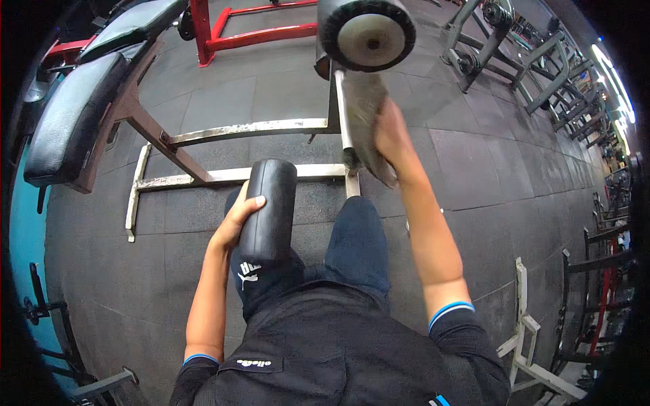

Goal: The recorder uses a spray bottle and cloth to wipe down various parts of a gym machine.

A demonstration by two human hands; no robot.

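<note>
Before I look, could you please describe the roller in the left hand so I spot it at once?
Start at the white frame on the floor. In front of its lower bar, gripped by the left hand, is the black roller. Unlike the upper roller, its visible end is black, not pale.

Left hand (235,221) curled, right hand (394,141) blurred, forward

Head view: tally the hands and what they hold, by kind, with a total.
Hands: 2 (left hand, right hand)
Black cylindrical pad, in the left: 1
Greyish cloth, blurred, in the right: 1
Total: 4
</note>
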